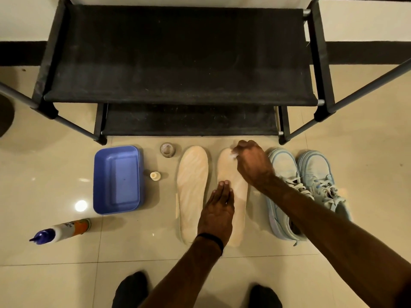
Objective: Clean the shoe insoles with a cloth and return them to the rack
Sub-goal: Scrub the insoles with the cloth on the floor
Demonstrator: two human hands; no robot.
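The right hand (pixel 252 162) is closed around a small white cloth (pixel 234 154), pressed onto the toe end of the right insole (pixel 240 192). The left hand (pixel 219 207) lies flat and open, fingers extended, pinning the same insole's middle to the tiled floor (pixel 155 252). The left insole (pixel 192 187) lies just beside it. Pale blue sneakers (pixel 304 183) stand right of the insoles; the black rack (pixel 178 63) stands behind them.
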